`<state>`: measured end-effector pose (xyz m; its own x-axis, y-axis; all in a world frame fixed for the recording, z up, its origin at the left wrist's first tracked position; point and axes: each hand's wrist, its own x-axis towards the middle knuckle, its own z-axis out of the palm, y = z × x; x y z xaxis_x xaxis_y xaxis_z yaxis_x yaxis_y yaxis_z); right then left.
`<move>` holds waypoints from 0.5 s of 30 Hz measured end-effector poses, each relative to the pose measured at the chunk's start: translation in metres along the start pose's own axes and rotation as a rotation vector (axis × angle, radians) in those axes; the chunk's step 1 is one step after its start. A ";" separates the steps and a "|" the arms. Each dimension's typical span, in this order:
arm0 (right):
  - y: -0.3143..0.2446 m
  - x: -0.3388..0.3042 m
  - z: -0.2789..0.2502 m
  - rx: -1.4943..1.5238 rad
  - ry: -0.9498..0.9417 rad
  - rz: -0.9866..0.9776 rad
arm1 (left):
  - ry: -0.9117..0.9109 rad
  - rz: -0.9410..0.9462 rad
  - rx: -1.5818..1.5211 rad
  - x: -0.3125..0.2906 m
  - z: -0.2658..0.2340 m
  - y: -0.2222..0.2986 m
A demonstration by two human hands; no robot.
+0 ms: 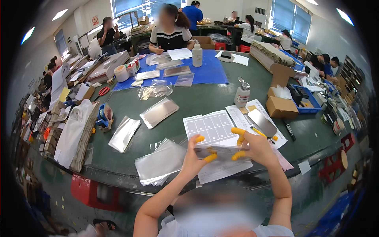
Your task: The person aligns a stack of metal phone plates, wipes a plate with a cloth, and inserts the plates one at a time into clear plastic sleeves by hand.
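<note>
Between my two hands is a clear, flat plastic sleeve or thin stack of them point(224, 151), held above the papers; its exact count is hard to make out. My left hand point(192, 158) pinches its left end, with yellow finger cots on thumb and fingertip. At the right end my right hand point(257, 149) grips it, also in yellow finger cots. Just beyond lies a printed sheet with a grid of grey boxes point(209, 125). A fanned pile of clear plastic sleeves point(160, 162) rests left of my left hand. A written sheet point(223, 172) lies under the held plastic.
Two more sleeve stacks point(159, 112) point(124, 134) lie to the left. Beyond my right hand are a phone-like slab point(262, 123), a yellow pen point(258, 131), a black marker point(290, 132) and a pump bottle point(242, 94). Across the table, a person point(170, 33) sits at a blue mat point(213, 75).
</note>
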<state>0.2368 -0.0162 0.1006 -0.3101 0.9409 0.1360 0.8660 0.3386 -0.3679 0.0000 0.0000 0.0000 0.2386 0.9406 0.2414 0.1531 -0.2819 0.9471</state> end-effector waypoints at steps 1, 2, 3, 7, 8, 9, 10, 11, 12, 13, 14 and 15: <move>0.006 -0.004 -0.001 0.083 0.021 0.045 | 0.066 0.025 -0.067 0.000 0.000 0.005; 0.012 -0.009 -0.001 0.165 0.042 0.088 | 0.132 0.049 -0.134 0.001 0.000 0.007; 0.022 -0.014 -0.005 0.160 0.061 0.089 | 0.124 0.067 -0.134 0.005 0.001 0.006; 0.070 -0.041 0.002 0.509 0.223 0.110 | 0.045 -0.020 -0.216 0.011 0.002 -0.024; 0.087 -0.044 0.017 0.724 0.291 0.080 | 0.041 0.044 -0.137 0.015 0.004 -0.029; 0.098 -0.049 0.026 0.938 0.358 0.048 | 0.027 0.048 -0.145 0.015 0.005 -0.023; 0.096 -0.051 0.032 0.997 0.274 0.159 | 0.007 -0.011 -0.099 0.014 0.003 -0.013; 0.090 -0.052 0.039 1.028 0.280 0.211 | -0.013 -0.070 -0.052 0.014 0.004 -0.009; 0.083 -0.048 0.048 1.116 0.328 0.190 | -0.001 -0.058 -0.068 0.013 0.003 -0.008; 0.081 -0.045 0.059 1.202 0.381 0.175 | -0.012 -0.056 -0.070 0.013 0.006 -0.006; 0.080 -0.043 0.067 1.224 0.393 0.173 | -0.019 -0.046 -0.123 0.012 0.009 -0.002; 0.076 -0.040 0.074 1.249 0.401 0.170 | -0.022 -0.038 -0.175 0.011 0.010 0.000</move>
<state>0.2857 -0.0276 -0.0010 0.0892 0.9785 0.1858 -0.1262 0.1962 -0.9724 0.0123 0.0080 0.0008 0.2569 0.9450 0.2023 -0.0060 -0.2078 0.9782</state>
